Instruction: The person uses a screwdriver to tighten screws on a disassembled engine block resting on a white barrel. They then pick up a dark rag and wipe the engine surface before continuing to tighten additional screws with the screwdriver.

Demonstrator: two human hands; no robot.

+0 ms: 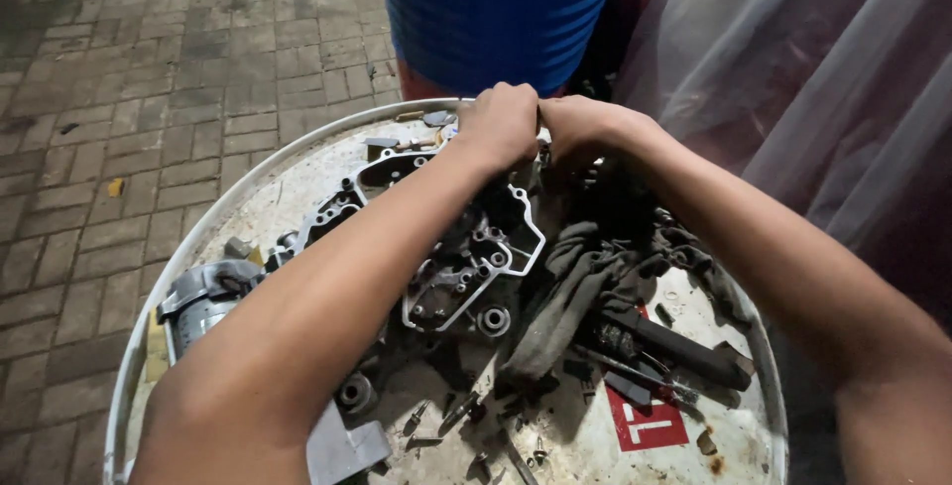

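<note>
My left hand (pixel 502 123) and my right hand (pixel 580 126) meet knuckle to knuckle at the far edge of a white drum lid (pixel 260 180). Both are curled shut; what lies under the fingers is hidden. Just below them lies a grey metal engine case half (pixel 466 267) with bolt holes and bearing seats, partly covered by my left forearm. A dirty grey rag (pixel 580 282) is bunched beside it under my right wrist.
A small cylindrical metal motor part (pixel 203 299) rests at the lid's left rim. Dark hand tools (pixel 674 351) and several loose bolts (pixel 466 425) lie near the front. A blue drum (pixel 496 14) stands behind, clear plastic sheeting (pixel 813 59) to the right, brick paving (pixel 149 98) to the left.
</note>
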